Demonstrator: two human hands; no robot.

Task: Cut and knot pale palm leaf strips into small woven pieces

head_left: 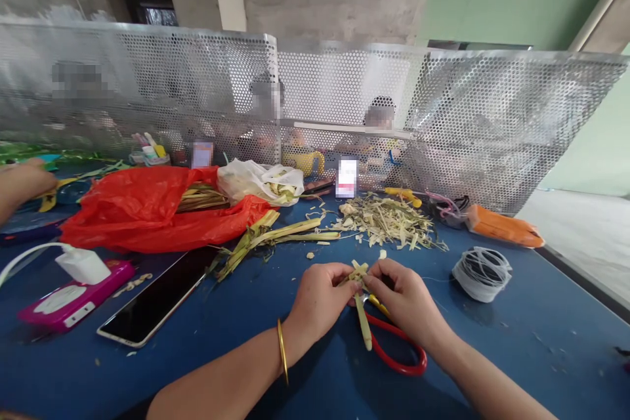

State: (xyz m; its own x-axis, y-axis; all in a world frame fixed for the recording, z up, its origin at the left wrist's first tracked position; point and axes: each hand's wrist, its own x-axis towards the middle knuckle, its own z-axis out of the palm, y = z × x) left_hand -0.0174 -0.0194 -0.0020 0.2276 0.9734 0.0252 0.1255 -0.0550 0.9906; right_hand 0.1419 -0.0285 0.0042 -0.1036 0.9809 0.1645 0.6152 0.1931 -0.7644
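Observation:
My left hand (321,298), with a gold bangle on its wrist, pinches a pale green plant strip (363,325) between thumb and fingers. Close against it, my right hand (406,292) is closed with its fingertips at the upper part of the same piece. Short ends of it cross above my fingertips, and one longer end hangs down towards me. Just under my hands lies a pair of scissors (411,371) with a red handle loop; its blades are mostly hidden. Beyond my fingertips is a pile of plant scraps (394,220).
A red plastic bag (128,210), long stalks (275,236), a black phone (157,302) and a magenta power strip (73,302) are at left. A roll of clear line (482,272) and an orange packet (504,226) are at right. A perforated metal screen (339,92) stands behind. Another person's hand (29,184) shows far left.

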